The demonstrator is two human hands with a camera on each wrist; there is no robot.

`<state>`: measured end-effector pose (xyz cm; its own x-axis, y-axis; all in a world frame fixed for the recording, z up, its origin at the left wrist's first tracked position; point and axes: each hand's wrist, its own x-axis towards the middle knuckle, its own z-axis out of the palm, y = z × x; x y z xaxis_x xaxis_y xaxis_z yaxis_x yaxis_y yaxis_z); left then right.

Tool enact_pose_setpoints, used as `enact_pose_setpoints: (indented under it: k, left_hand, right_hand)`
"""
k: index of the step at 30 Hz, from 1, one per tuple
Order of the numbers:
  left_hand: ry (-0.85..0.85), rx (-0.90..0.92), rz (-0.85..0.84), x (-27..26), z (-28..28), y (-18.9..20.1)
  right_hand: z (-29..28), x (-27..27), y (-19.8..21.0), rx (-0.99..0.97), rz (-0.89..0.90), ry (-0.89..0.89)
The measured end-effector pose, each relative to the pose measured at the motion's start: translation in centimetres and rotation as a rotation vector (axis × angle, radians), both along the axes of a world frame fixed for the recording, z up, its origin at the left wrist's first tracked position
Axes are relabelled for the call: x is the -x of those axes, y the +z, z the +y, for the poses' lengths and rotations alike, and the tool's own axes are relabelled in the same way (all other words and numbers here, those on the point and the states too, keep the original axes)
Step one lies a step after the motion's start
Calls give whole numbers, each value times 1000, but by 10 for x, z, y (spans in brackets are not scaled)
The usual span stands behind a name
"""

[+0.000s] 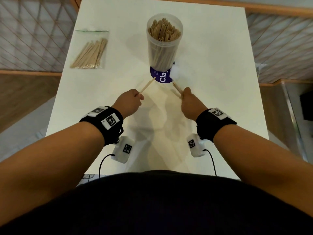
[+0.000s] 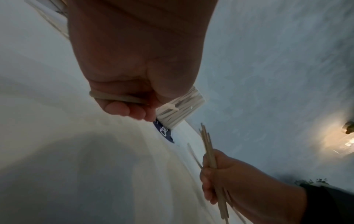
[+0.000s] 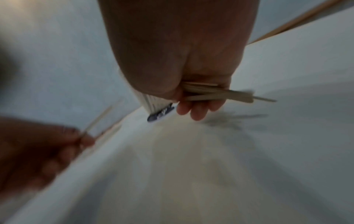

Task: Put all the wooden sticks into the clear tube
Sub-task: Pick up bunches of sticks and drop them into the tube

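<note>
Fingers of the left hand pinch one stick; the right hand clenches a bundle. The tube stands near, crowded; incoming sticks could jam or spill onto the counter.

black wristbands; white marker-tagged modules; black cables; dark top; bare forearms

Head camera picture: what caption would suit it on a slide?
Left hand and right hand each grip wooden sticks before a stick-filled clear tube; a bag of sticks lies left.
</note>
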<state>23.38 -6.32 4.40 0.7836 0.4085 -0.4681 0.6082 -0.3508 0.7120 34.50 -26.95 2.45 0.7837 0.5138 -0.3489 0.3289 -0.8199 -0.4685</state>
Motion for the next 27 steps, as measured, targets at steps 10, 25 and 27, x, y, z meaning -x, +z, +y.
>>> enact_pose_setpoints:
  k: [10, 25, 27]
  left_hand:
    - [-83, 359, -253, -22, -12, 77]
    - [390, 948, -227, -62, -30, 152]
    - [406, 1106, -167, -60, -33, 158]
  right_hand:
    - [35, 1, 113, -719, 312, -375]
    - [77, -9, 233, -1206, 228, -331]
    - [80, -8, 236, -1285, 274, -304]
